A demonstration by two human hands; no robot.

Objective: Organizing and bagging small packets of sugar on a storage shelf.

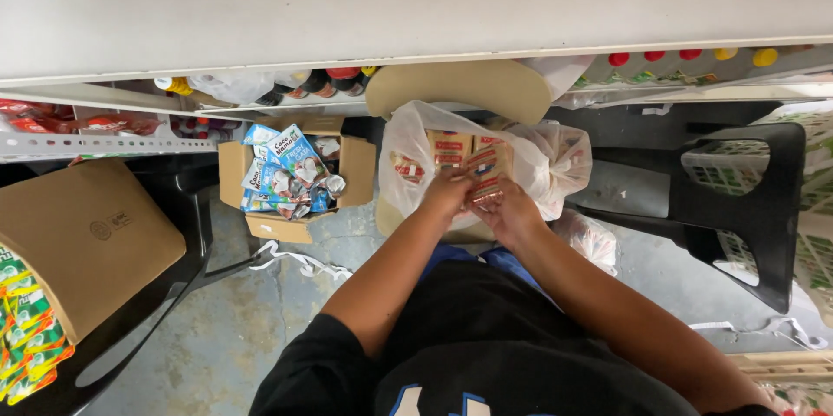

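Both hands are seen at the centre of the frame, meeting over the mouth of a clear plastic bag (555, 160). The left hand (447, 193) and the right hand (508, 208) are closed together around a small stack of red-and-tan packets (486, 175), with the fingers curled over the lower edge of the stack. The stack is held at the bag's near rim, partly inside it. More packets (447, 149) of the same kind are stood upright deeper in the bag, just behind the held ones.

The bag is set on a tan cardboard piece (460, 86), below the white shelf edge (416, 56) that runs across the upper frame. To the left of centre, an open cardboard box (234, 173) of blue-and-white pouches (291, 169) is placed on the grey floor (226, 329). A black plastic stool (746, 208) is seen at the right.

For a clean handling of the stack, the following is judged advisable:

1. The packets are kept squared, edges aligned, so that none slips sideways.
2. Pressure is applied evenly from both sides; a loose thumb would let the outer packet fan out.
3. The thin bag film is kept clear of the fingertips, since a snag could tear it or drag the upright packets over.
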